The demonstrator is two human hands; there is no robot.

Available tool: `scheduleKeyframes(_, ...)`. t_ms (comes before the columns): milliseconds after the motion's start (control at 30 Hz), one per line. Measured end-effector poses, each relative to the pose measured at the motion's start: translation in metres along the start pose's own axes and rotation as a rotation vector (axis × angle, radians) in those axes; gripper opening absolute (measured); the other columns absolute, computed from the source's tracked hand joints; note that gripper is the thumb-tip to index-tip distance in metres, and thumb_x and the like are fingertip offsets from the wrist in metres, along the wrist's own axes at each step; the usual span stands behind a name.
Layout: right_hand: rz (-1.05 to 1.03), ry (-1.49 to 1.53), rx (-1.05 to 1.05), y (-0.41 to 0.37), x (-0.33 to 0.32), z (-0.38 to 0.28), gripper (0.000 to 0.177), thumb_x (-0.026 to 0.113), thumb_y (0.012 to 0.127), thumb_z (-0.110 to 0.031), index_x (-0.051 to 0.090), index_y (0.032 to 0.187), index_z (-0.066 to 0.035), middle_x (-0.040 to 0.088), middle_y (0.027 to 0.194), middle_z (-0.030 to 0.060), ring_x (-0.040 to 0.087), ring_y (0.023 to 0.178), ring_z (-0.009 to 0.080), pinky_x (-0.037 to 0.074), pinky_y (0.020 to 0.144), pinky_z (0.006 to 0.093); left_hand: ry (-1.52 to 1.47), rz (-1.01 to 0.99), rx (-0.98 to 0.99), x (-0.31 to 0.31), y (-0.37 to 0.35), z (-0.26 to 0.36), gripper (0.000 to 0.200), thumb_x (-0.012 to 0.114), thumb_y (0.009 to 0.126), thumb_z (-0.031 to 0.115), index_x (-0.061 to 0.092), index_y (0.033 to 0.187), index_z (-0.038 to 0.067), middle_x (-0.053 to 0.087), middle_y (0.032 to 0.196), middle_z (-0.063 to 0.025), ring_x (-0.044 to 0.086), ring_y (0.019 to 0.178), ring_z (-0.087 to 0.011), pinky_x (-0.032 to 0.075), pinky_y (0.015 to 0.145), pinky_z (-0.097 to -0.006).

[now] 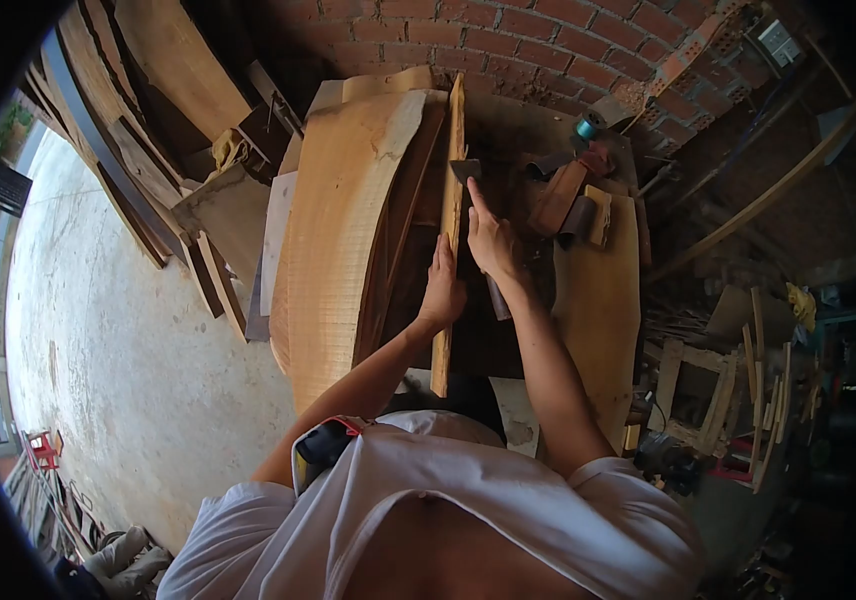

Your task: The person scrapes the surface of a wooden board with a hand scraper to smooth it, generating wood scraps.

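A long, narrow wooden strip point(454, 130) with rough edges runs away from my body. My left hand point(440, 288) holds its near half, fingers together along its left side; the thumb is hidden. Just right of the strip, my right hand point(493, 243) grips a hatchet, its index finger stretched toward the dark metal head point(465, 171). The head touches or nearly touches the strip's right edge. Below the hand, the end of the hatchet's handle point(499, 300) shows.
Wide wooden slabs point(338, 220) lie at the left, another board point(598, 330) at the right. Wood blocks point(558, 198) and a blue-green roll point(590, 125) sit at the back right. Behind is a brick wall point(518, 50); boards point(178, 70) lean at the far left.
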State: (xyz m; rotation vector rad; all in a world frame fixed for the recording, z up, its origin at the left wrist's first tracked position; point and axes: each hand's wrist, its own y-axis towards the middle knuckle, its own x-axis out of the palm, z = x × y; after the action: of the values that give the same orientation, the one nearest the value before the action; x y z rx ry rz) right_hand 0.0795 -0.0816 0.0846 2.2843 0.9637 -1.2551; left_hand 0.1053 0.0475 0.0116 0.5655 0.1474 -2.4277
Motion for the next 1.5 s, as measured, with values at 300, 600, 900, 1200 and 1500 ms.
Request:
scheduleKeyframes(300,-0.077,0.015,0.059,-0.069,-0.005,-0.013,0.055,0.039,0.101,-0.027,0.021,0.153,-0.031,0.066,0.078,0.0276,0.065,0.073,0.0460,0.053,0.065,0.0543,0.020,0.026,0.000,0.009,-0.037,-0.004,0.086,0.051,0.076,-0.007,0.008,0.150,-0.005,0.016,0.154,-0.0316,0.022,0.141,-0.0464,0.020,0.117,-0.0483)
scheduleKeyframes(600,-0.079,0.034,-0.018,-0.084,0.004,-0.007,0.053,0.041,0.101,-0.027,0.024,0.152,-0.032,0.066,0.078,0.0277,0.064,0.075,0.0484,0.051,0.065,0.0567,-0.175,0.008,0.019,-0.006,-0.031,-0.011,0.082,0.044,0.077,-0.011,0.010,0.151,-0.003,0.024,0.153,-0.0293,0.024,0.143,-0.0411,0.026,0.116,-0.0410)
scheduleKeyframes(900,-0.192,0.106,0.012,-0.124,-0.013,-0.010,0.054,0.044,0.100,-0.027,0.027,0.151,-0.025,0.066,0.083,0.0280,0.063,0.079,0.0481,0.051,0.067,0.0563,-0.240,0.024,0.030,-0.009,-0.081,-0.007,0.089,0.046,0.070,-0.013,0.009,0.152,-0.003,0.022,0.153,-0.0285,0.022,0.144,-0.0415,0.023,0.118,-0.0403)
scheduleKeyframes(1200,-0.277,0.020,0.001,-0.127,-0.041,-0.019,0.054,0.045,0.100,-0.029,0.029,0.151,-0.023,0.066,0.080,0.0278,0.064,0.074,0.0480,0.052,0.065,0.0550,-0.182,0.005,-0.132,-0.016,-0.075,0.000,0.086,0.052,0.074,-0.006,0.012,0.151,-0.002,0.031,0.148,-0.0292,0.035,0.137,-0.0431,0.034,0.112,-0.0405)
scheduleKeyframes(1500,-0.205,0.379,0.204,-0.108,-0.052,-0.025,0.051,0.040,0.103,-0.024,0.029,0.152,-0.027,0.054,0.061,0.0109,0.053,0.039,0.0162,0.049,0.044,0.0346,-0.087,0.047,-0.142,-0.011,0.014,0.001,0.084,0.055,0.078,-0.001,0.015,0.152,0.004,0.040,0.143,-0.0288,0.044,0.128,-0.0464,0.039,0.107,-0.0459)
